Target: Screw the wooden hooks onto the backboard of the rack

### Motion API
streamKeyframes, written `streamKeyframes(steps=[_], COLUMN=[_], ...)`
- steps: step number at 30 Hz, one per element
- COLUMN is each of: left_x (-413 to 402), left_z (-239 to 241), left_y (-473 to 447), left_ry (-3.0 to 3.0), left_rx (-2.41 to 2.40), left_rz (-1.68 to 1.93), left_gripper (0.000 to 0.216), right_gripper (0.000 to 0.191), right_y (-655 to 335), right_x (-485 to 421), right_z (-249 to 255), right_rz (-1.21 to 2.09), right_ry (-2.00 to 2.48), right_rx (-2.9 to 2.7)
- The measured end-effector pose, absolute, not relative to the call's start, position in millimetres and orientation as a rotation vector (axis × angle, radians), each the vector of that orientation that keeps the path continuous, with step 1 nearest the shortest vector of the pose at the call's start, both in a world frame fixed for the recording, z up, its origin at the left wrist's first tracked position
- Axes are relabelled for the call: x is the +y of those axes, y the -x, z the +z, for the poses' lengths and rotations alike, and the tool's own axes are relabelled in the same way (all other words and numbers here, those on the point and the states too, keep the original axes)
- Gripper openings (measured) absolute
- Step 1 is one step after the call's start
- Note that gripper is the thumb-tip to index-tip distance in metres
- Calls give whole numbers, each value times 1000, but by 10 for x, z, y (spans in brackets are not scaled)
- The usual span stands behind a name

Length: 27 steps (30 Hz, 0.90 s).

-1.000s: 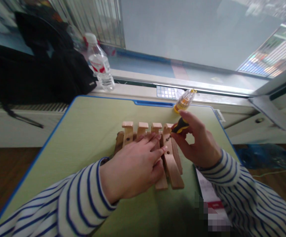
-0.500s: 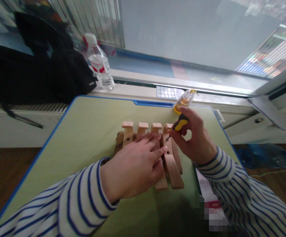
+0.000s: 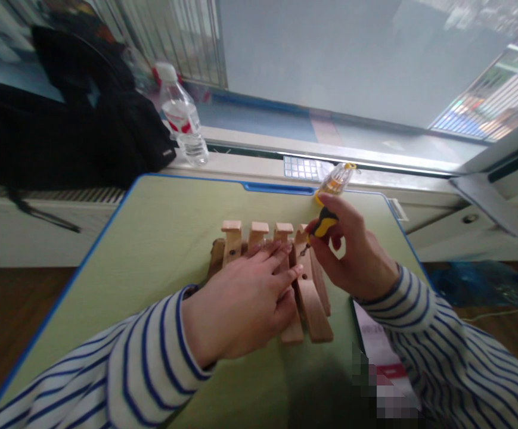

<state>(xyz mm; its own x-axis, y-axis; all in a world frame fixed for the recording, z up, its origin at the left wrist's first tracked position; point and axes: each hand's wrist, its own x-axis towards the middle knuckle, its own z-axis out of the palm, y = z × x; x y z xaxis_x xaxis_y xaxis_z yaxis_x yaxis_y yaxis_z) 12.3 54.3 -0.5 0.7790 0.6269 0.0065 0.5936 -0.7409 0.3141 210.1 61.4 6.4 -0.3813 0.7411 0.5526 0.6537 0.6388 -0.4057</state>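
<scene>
Screwdriver [image 3: 324,224] with a yellow and black handle, pinched in my right hand [image 3: 352,253]: thumb and fingers are closed together on the grip. Its thin shaft [image 3: 303,251] angles down from my fingertips to the fourth of four wooden uprights [image 3: 301,236]. Whether the tip is seated in a screw head I cannot tell from this view.

My left hand [image 3: 241,313] lies over the wooden frame, fingers spread apart and resting on top, not clamped around any piece. The uprights stand side by side beyond my left fingertips, against a darker wooden piece [image 3: 216,256]. Two long wooden bars [image 3: 313,310] run toward me, just beside my left fingers.

Progress as it lies: the four uprights are set in a row and the bars are in place beneath my hands. A dark hole [image 3: 231,252] shows in the first upright. I cannot confirm which joints are fastened.

Beyond my right fingertips, a clear bit case [image 3: 335,182] with a yellow end sits at the far edge of the green desk board [image 3: 151,250]. Farther past my left fingers, a water bottle [image 3: 182,116] and a black backpack [image 3: 62,131] rest by the window.
</scene>
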Motion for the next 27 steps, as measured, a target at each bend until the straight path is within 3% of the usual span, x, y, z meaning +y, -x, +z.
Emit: streamKeyframes(steps=[11, 19, 27], left_x=[546, 538, 550], left_z=[10, 19, 11], left_y=[-134, -124, -126], left_ry=[-2647, -2653, -2681], left_rx=[947, 949, 925], left_rz=[159, 154, 168], left_gripper=[43, 42, 42], right_gripper=[69, 77, 72], right_y=[-2102, -2088, -2099], right_x=[624, 607, 574], right_z=[68, -54, -75], right_rz=[-57, 71, 212], right_ry=[1057, 1058, 1052], right_rx=[-2156, -2022, -1977])
